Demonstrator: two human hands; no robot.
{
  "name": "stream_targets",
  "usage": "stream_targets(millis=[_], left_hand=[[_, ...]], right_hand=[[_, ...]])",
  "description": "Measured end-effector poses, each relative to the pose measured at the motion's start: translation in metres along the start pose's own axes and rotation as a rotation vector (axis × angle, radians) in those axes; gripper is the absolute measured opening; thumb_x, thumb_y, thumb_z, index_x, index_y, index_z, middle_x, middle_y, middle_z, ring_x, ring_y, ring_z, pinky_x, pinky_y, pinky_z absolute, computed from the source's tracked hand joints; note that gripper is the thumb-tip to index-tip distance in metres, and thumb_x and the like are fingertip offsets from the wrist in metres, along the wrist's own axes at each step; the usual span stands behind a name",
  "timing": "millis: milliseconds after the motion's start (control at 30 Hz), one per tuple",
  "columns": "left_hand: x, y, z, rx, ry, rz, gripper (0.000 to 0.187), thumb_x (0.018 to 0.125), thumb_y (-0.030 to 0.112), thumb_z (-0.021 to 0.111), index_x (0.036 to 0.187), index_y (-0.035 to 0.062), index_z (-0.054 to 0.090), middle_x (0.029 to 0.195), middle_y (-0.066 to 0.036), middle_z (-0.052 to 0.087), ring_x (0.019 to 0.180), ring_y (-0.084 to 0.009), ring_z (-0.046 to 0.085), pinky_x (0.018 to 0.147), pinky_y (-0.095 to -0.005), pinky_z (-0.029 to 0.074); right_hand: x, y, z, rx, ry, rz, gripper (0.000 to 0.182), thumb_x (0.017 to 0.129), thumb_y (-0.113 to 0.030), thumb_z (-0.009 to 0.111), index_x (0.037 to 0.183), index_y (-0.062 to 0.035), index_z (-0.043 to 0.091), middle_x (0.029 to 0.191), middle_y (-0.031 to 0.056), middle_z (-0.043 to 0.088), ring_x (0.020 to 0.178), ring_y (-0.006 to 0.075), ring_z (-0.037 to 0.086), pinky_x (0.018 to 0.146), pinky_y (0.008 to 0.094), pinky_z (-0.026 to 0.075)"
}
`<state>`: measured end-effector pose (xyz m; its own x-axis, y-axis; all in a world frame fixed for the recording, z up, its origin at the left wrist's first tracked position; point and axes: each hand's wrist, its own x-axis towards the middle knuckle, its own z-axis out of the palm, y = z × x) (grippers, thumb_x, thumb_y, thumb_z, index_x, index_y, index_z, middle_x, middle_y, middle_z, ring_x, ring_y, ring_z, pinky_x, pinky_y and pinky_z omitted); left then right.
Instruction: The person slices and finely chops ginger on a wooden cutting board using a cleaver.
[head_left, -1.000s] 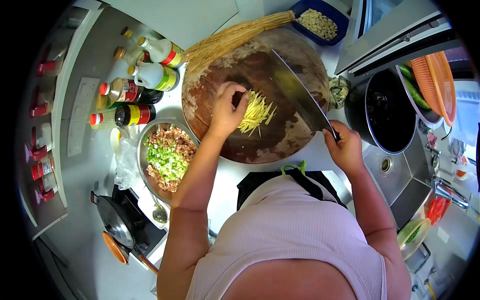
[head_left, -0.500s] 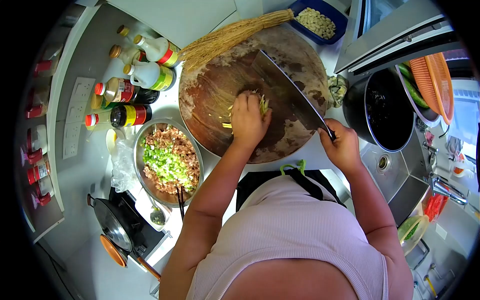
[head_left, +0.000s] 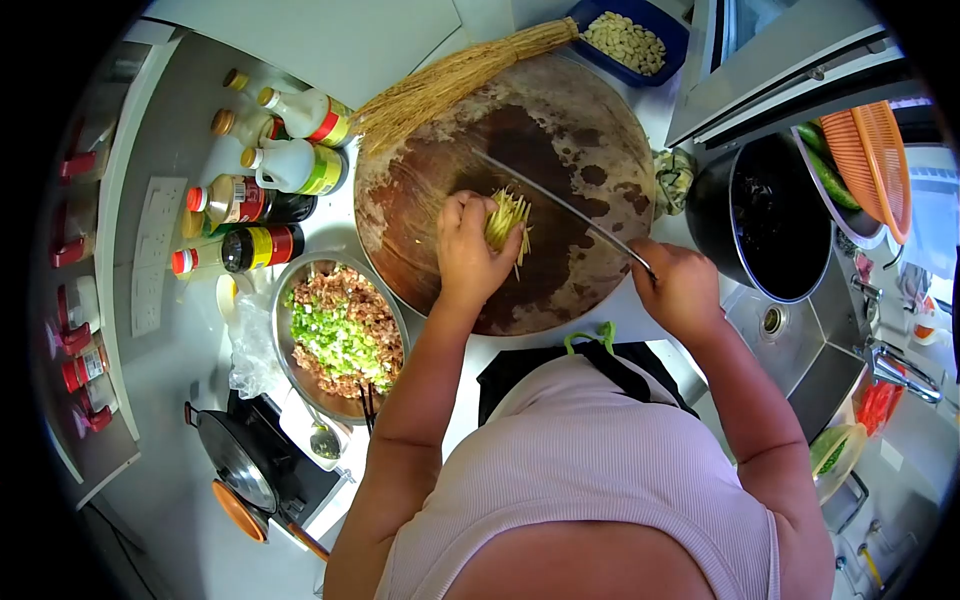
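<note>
A round wooden chopping board (head_left: pixel 400 235) fills the middle of the view. On it lies a bundle of thin pale-yellow strips that look like shredded ginger (head_left: pixel 508 222). My left hand (head_left: pixel 472 250) closes around the left side of this bundle, thumb at its lower edge, fingers curled over its top left. My right hand (head_left: pixel 677 287) grips the handle of a cleaver (head_left: pixel 565 205). Seen nearly edge-on, the blade slants up and left across the board, just above and right of the strips.
Left of the board stands a metal bowl (head_left: pixel 281 318) of minced meat and chopped green onion, below several sauce bottles (head_left: pixel 262 247). A straw brush (head_left: pixel 440 90) lies along the board's far edge, near a blue tub (head_left: pixel 675 65) of garlic cloves. A black pot (head_left: pixel 712 215) stands right.
The cleaver has turned from showing its broad face to nearly edge-on, its tip moving left and down. My left hand has shifted slightly left, and more of the strips show beside it.
</note>
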<state>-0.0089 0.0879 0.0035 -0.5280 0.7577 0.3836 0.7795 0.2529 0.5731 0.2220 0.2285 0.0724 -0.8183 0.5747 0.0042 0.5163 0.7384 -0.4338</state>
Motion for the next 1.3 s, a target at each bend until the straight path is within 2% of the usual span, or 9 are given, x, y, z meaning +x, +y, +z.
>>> stream_targets(millis=[233, 433, 633, 733, 833, 1033, 1133, 1300], left_hand=[[-0.001, -0.002, 0.012, -0.036, 0.047, 0.052, 0.023, 0.074, 0.005, 0.076, 0.092, 0.0031, 0.062, 0.100, -0.016, 0.061, 0.093, -0.0370, 0.060, 0.080, -0.0428, 0.049], [-0.005, -0.010, 0.028, 0.000, 0.091, 0.121, 0.016, 0.076, 0.003, 0.072, 0.090, 0.0026, 0.065, 0.098, -0.015, 0.064, 0.090, -0.0359, 0.062, 0.078, -0.0424, 0.051], [-0.002, -0.004, 0.026, 0.040, 0.071, 0.097, 0.011, 0.077, 0.001, 0.067, 0.088, 0.0013, 0.065, 0.095, -0.013, 0.064, 0.089, -0.0349, 0.061, 0.079, -0.0413, 0.052], [-0.004, -0.006, 0.026, 0.038, 0.044, 0.084, 0.012, 0.077, 0.000, 0.067, 0.089, 0.0008, 0.065, 0.095, -0.013, 0.064, 0.089, -0.0347, 0.061, 0.078, -0.0413, 0.051], [-0.003, -0.006, 0.027, 0.021, 0.070, 0.091, 0.013, 0.076, 0.000, 0.067, 0.089, 0.0004, 0.065, 0.094, -0.013, 0.063, 0.088, -0.0343, 0.061, 0.077, -0.0411, 0.051], [0.001, -0.004, 0.025, -0.046, 0.075, 0.093, 0.013, 0.077, -0.001, 0.068, 0.089, 0.0002, 0.064, 0.095, -0.014, 0.063, 0.088, -0.0339, 0.062, 0.077, -0.0413, 0.052], [-0.004, -0.005, 0.025, -0.041, 0.073, 0.086, 0.013, 0.077, -0.001, 0.068, 0.090, 0.0002, 0.064, 0.095, -0.014, 0.063, 0.088, -0.0339, 0.062, 0.077, -0.0411, 0.052], [-0.003, -0.005, 0.024, -0.044, 0.078, 0.087, 0.014, 0.077, -0.001, 0.068, 0.090, 0.0004, 0.063, 0.094, -0.014, 0.062, 0.089, -0.0339, 0.062, 0.078, -0.0407, 0.053]], right_hand=[[-0.007, -0.001, -0.004, -0.004, -0.021, -0.051, 0.012, 0.085, -0.014, 0.063, 0.096, -0.0103, 0.064, 0.070, 0.0104, 0.063, 0.066, 0.0327, 0.064, 0.058, 0.0434, 0.049], [0.004, -0.009, -0.005, -0.109, 0.095, -0.165, 0.018, 0.082, -0.011, 0.062, 0.099, -0.0079, 0.064, 0.073, 0.0088, 0.064, 0.064, 0.0290, 0.065, 0.058, 0.0416, 0.050], [0.011, -0.021, -0.006, -0.368, -0.029, -0.310, 0.017, 0.074, -0.012, 0.061, 0.090, -0.0085, 0.056, 0.073, 0.0050, 0.058, 0.065, 0.0234, 0.065, 0.056, 0.0372, 0.050], [0.018, -0.025, -0.009, -0.366, -0.035, -0.328, 0.014, 0.075, -0.012, 0.061, 0.087, -0.0095, 0.053, 0.069, 0.0048, 0.056, 0.061, 0.0230, 0.063, 0.054, 0.0368, 0.049], [0.024, -0.025, -0.010, -0.437, -0.140, -0.313, 0.014, 0.075, -0.012, 0.060, 0.087, -0.0090, 0.054, 0.067, 0.0049, 0.057, 0.059, 0.0226, 0.064, 0.051, 0.0375, 0.049], [0.059, -0.031, 0.010, -0.332, -0.428, -0.195, 0.021, 0.079, -0.009, 0.060, 0.097, -0.0037, 0.050, 0.069, 0.0133, 0.067, 0.062, 0.0330, 0.068, 0.054, 0.0421, 0.053], [0.075, -0.029, 0.016, -0.218, -0.382, -0.233, 0.027, 0.079, -0.008, 0.060, 0.102, -0.0017, 0.048, 0.070, 0.0168, 0.067, 0.064, 0.0372, 0.068, 0.056, 0.0431, 0.053], [0.066, -0.030, -0.015, -0.272, -0.464, -0.217, 0.026, 0.080, -0.007, 0.059, 0.103, -0.0024, 0.049, 0.068, 0.0162, 0.067, 0.066, 0.0359, 0.069, 0.056, 0.0427, 0.054]])
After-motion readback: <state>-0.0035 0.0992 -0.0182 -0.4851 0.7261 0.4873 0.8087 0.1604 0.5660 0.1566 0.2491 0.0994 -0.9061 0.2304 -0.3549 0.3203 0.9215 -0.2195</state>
